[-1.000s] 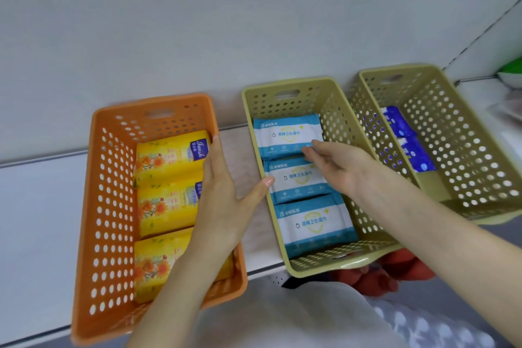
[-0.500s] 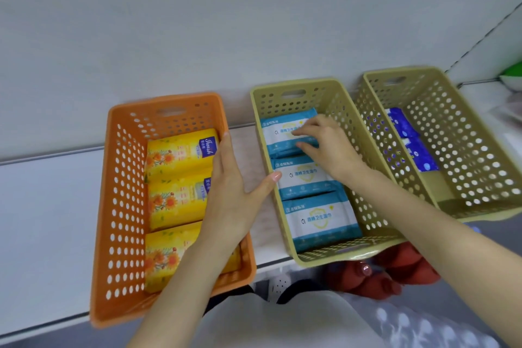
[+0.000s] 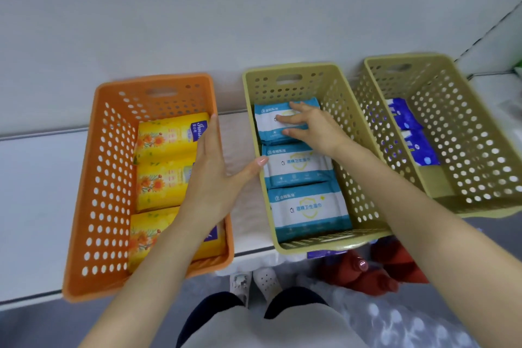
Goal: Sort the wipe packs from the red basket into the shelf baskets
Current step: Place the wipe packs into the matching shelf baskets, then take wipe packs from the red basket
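Note:
Three baskets stand on the white shelf (image 3: 34, 178). The orange basket (image 3: 93, 206) at the left holds three yellow wipe packs (image 3: 166, 135). The middle olive basket (image 3: 339, 99) holds three teal-and-white wipe packs in a row. My right hand (image 3: 313, 127) lies with straight fingers on the rearmost teal pack (image 3: 268, 127). My left hand (image 3: 214, 178) is flat between the two baskets, fingers against the orange basket's right wall, thumb touching the olive basket's left wall. The right olive basket (image 3: 480, 127) holds dark blue packs (image 3: 418, 144). The red basket (image 3: 395, 268) shows partly below the shelf.
A grey wall rises directly behind the baskets. My legs and white shoes (image 3: 254, 282) show below the shelf edge, over a patterned floor. A green object (image 3: 519, 69) peeks in at the far right edge.
My right hand has moved from the middle teal pack back onto the rearmost one. The view has shifted slightly. My left hand stays between the baskets.

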`<state>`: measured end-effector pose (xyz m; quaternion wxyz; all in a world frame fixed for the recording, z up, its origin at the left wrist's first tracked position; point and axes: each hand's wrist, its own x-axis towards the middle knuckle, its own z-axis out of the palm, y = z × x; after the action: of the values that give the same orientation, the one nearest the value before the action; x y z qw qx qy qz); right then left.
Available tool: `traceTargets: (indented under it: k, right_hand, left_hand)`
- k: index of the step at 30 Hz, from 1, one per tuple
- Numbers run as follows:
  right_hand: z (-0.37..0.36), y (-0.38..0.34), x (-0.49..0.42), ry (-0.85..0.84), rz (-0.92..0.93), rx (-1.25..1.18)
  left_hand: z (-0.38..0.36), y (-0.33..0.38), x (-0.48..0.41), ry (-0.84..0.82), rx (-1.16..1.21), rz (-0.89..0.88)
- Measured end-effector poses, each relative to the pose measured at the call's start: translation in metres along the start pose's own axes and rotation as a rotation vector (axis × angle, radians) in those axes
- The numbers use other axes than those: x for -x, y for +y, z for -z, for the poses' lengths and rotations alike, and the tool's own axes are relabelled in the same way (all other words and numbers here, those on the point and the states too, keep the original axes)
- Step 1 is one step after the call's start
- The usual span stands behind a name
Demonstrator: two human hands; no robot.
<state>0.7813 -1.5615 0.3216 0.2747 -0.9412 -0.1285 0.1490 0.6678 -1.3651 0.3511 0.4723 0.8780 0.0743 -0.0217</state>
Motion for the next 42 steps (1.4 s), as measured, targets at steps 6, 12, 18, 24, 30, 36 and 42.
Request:
traceTargets:
  k: [6,12,18,24,30,36,42]
  right_hand:
    - [0.007,-0.005,-0.003,0.024,-0.038,-0.107]
    - [0.026,-0.03,0.026,0.129,0.036,-0.154]
    - [0.027,-0.095,0.056,0.114,0.271,-0.123]
    - [-0.027,-0.207,0.085,-0.085,0.512,-0.287]
    - [-0.152,-0.335,0.131,-0.414,0.707,-0.378]
    - [-0.331,-0.446,0.189,-0.723,0.625,-0.513]
    - [-0.459,-0.527,0.225,-0.915,0.616,-0.316]
  left_hand:
    - [0.001,0.003,0.001,0.012,0.032,0.029]
    - [0.01,0.008,0.003,0.019,0.079,0.056]
    - [0.056,0.016,0.041,0.306,0.354,0.068]
    - [0.128,-0.024,0.135,0.672,0.427,0.097]
    - [0.195,-0.127,0.264,1.052,0.46,0.22]
    - [0.232,-0.261,0.399,1.315,0.462,0.537]
    - [0.264,-0.345,0.489,1.503,0.577,0.796]
